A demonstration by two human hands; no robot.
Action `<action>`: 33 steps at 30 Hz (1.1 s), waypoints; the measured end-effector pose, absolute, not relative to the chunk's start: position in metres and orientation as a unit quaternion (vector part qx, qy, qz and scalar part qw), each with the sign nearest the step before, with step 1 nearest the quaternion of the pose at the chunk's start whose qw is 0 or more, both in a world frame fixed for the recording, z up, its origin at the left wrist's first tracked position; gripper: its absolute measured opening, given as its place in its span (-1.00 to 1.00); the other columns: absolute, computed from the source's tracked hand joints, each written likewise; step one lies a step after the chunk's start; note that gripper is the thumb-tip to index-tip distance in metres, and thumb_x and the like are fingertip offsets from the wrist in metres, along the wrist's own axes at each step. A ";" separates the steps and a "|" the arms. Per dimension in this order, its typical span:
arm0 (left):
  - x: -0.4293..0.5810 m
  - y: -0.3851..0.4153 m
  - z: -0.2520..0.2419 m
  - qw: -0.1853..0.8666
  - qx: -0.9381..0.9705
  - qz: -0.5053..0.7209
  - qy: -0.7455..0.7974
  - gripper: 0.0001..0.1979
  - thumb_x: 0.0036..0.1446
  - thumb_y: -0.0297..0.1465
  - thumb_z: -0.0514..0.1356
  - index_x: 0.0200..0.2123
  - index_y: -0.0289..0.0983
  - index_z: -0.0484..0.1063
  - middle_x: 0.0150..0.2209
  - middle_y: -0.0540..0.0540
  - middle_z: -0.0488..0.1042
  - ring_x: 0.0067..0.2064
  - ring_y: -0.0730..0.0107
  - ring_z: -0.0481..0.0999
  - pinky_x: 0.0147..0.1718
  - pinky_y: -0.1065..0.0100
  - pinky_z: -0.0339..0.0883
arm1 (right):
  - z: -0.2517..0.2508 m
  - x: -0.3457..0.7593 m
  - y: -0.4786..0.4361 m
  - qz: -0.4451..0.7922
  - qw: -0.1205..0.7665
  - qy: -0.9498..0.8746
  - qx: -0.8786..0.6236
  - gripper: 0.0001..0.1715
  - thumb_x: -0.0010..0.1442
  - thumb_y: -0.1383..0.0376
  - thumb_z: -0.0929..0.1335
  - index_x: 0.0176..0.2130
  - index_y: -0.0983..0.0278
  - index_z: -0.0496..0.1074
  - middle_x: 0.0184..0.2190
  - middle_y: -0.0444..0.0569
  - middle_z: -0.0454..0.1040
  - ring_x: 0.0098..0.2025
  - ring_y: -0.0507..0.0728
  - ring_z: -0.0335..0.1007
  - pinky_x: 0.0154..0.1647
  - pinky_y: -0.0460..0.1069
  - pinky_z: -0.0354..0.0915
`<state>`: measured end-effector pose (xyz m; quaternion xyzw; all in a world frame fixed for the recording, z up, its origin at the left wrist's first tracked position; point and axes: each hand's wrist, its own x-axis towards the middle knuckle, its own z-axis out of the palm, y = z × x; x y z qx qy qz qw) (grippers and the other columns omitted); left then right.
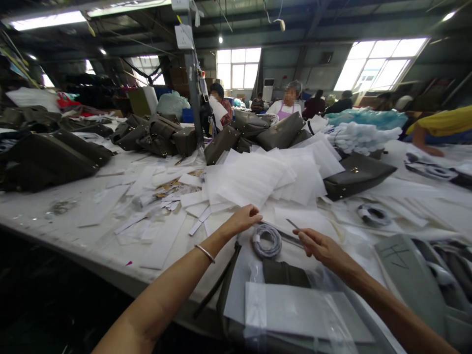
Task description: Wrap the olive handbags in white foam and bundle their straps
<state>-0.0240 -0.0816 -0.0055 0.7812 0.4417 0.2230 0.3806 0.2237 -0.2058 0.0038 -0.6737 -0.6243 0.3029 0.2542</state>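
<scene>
My left hand, a bangle on its wrist, is closed with fingertips pinched at the far end of a narrow dark strip. That strip slants down toward my right hand, whose fingers are closed around a thin, pointed metal tool; its handle is hidden in the grip. Just below the strip lies a coil of grey wrapped cord. Nearer me is a dark olive bag, partly covered by clear plastic and a white foam sheet.
White foam sheets are piled ahead. Olive bags stand behind them, with more bags at left. Paper scraps litter the table. Another grey coil lies right. A co-worker's arm in a yellow sleeve reaches in.
</scene>
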 end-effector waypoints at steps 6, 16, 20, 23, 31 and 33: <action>-0.041 -0.114 -0.003 0.246 0.801 0.169 0.519 -0.74 0.12 -0.18 0.17 -0.47 -0.24 0.44 -0.41 -0.10 0.50 -0.26 0.20 0.47 -0.21 0.26 0.27 | -0.003 0.233 -0.214 0.363 0.275 -0.591 -0.666 -0.24 0.21 -0.23 0.14 -0.20 0.29 0.56 -0.55 -0.06 0.42 -0.56 0.07 0.25 -0.55 -0.04 0.18; 0.004 -0.116 -0.022 0.176 0.851 0.107 0.483 -0.81 0.00 -0.25 0.30 -0.39 -0.26 0.51 -0.34 -0.22 0.52 -0.19 0.00 0.51 -0.17 0.15 0.33 | 0.019 0.199 -0.217 0.356 0.242 -0.621 -0.655 -0.55 0.13 -0.03 0.30 -0.15 0.19 0.49 -0.51 -0.13 0.47 -0.56 0.10 0.43 -0.60 -0.07 0.26; 0.009 -0.106 -0.022 0.169 0.882 0.132 0.419 -0.80 0.09 -0.35 0.24 -0.18 -0.21 0.50 -0.11 -0.21 0.49 0.01 0.03 0.42 0.06 0.13 0.22 | 0.016 0.207 -0.222 0.204 0.201 -0.706 -0.648 -0.71 0.19 0.09 0.28 -0.28 0.15 0.54 -0.43 -0.07 0.55 -0.44 0.15 0.49 -0.30 0.02 0.36; 0.000 -0.095 -0.022 0.166 0.889 0.149 0.399 -0.59 0.10 -0.29 0.27 0.04 -0.19 0.41 0.05 -0.21 0.39 0.14 0.02 0.30 0.17 0.13 0.11 | 0.010 0.213 -0.224 0.146 0.227 -0.739 -0.618 -0.67 0.23 0.15 0.23 -0.24 0.17 0.56 -0.28 0.01 0.55 -0.25 0.20 0.49 -0.16 0.06 0.35; -0.016 -0.081 -0.037 0.178 0.879 0.127 0.423 -0.65 0.05 -0.31 0.27 -0.06 -0.25 0.46 -0.14 -0.19 0.46 -0.06 0.05 0.43 -0.06 0.20 0.32 | 0.015 0.192 -0.217 0.060 0.187 -0.765 -0.613 -0.75 0.30 0.22 0.19 -0.27 0.20 0.41 -0.30 0.00 0.47 -0.35 0.14 0.43 -0.32 0.01 0.28; -0.013 -0.082 -0.039 0.175 0.879 0.127 0.425 -0.71 0.08 -0.33 0.23 -0.09 -0.24 0.48 -0.16 -0.19 0.47 -0.07 0.06 0.43 -0.08 0.20 0.32 | 0.015 0.181 -0.212 0.023 0.141 -0.783 -0.606 -0.72 0.33 0.27 0.17 -0.27 0.22 0.42 -0.29 0.01 0.45 -0.36 0.13 0.43 -0.35 -0.02 0.26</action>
